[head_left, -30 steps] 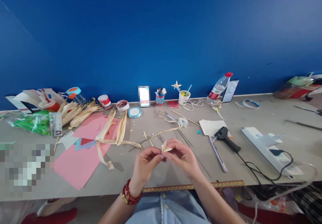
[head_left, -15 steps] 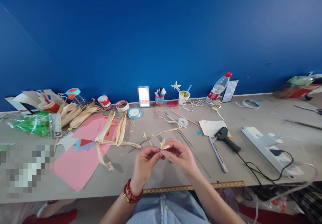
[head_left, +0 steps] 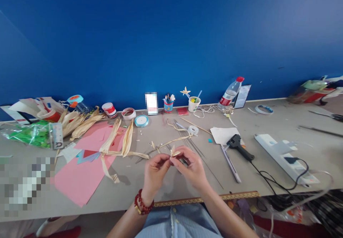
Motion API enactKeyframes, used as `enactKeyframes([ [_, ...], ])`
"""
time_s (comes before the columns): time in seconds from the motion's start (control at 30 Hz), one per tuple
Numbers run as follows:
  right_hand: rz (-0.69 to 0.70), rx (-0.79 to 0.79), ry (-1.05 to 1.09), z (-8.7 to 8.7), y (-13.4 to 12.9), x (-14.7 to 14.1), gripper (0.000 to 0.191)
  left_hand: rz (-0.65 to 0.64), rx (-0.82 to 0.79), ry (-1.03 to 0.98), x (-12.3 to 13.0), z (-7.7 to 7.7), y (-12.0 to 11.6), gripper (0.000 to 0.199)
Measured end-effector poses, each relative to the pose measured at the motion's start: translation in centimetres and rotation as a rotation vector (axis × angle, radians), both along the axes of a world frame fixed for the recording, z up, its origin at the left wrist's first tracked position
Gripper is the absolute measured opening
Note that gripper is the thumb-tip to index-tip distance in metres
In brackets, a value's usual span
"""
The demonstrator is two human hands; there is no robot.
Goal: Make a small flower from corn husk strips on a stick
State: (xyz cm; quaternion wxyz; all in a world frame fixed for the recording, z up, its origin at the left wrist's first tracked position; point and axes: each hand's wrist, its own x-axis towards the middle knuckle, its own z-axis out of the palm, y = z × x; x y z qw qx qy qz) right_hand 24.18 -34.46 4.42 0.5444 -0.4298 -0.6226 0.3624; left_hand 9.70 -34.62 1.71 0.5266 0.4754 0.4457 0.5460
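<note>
My left hand (head_left: 157, 169) and my right hand (head_left: 190, 166) meet over the table's front half, fingertips pinched together. Between them is a small pale corn husk flower (head_left: 174, 152), its petals pointing up. Both hands are closed on its base, which the fingers hide. Just beyond the hands lie thin wires (head_left: 197, 146) and a long twisted strip of corn husk (head_left: 175, 139). To the left, dried corn husks (head_left: 128, 138) rest partly on pink paper (head_left: 80, 182). A finished-looking husk flower (head_left: 185, 91) stands on a stem in a white paper cup (head_left: 194, 104).
At right lie a black glue gun (head_left: 239, 147), a lilac cutter-like tool (head_left: 230, 165) and a white power strip (head_left: 284, 159) with trailing cables. A tilted plastic bottle (head_left: 230, 93) stands by the blue wall. Ribbon rolls (head_left: 141, 121) and a brush pot (head_left: 168, 105) line the back.
The view has shifted slightly, so the table things appear a little further left. Both hands still pinch the husk flower, with the right fingers slightly readjusted.
</note>
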Motion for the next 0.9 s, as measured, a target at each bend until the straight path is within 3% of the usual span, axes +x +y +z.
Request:
enactKeyframes([
  [0.33,-0.12,0.091,-0.06,0.5,-0.2,0.4,0.013,-0.053,-0.042,-0.116,0.9,0.1,0.2,0.018],
  [0.53,-0.095,0.065,-0.019,0.5,0.0,0.3,0.013,-0.177,-0.223,-0.425,0.6,0.6,0.3,0.018],
  [0.9,-0.026,0.096,-0.04,0.9,-0.2,-0.2,0.012,-0.286,-0.384,-0.603,-0.2,1.0,0.5,0.02],
])
